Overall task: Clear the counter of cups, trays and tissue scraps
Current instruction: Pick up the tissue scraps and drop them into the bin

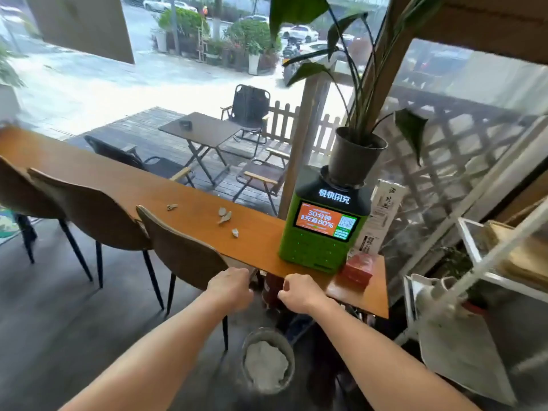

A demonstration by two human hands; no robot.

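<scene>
Long smooth orange-brown wooden counter, crumpled pale tissue scraps seen beyond both hands, left hand and right hand loosely curled, empty, held apart at the near edge, round grey bin below them

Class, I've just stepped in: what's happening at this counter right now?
A person stands at a long wooden counter, with the left hand and right hand at its near edge; neither visibly holds anything. Several tissue scraps lie on the counter, left of a green charging station. No cups or trays are visible. A bin on the floor below holds crumpled paper.
</scene>
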